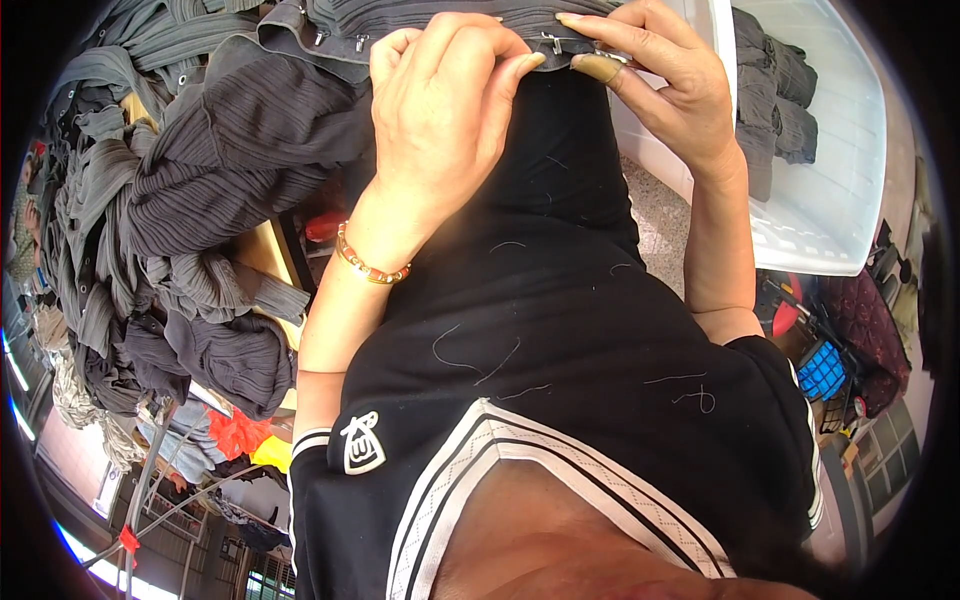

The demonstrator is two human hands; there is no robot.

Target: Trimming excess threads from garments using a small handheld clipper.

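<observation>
A dark grey ribbed garment lies across the top of the view, with small silvery metal fasteners set along its band. My left hand pinches the band, thumb and forefinger closed at its lower edge. Across from it, my right hand grips the same band between thumb and fingers; a brownish cover wraps its thumb. Another metal fastener sits between the two hands. Something shiny shows by the right fingers, too small to make out.
Piled dark ribbed garments fill the left side, some with metal eyelets. At right stands a translucent plastic bin holding folded dark garments. A blue basket is lower right; a red bag and metal poles are lower left.
</observation>
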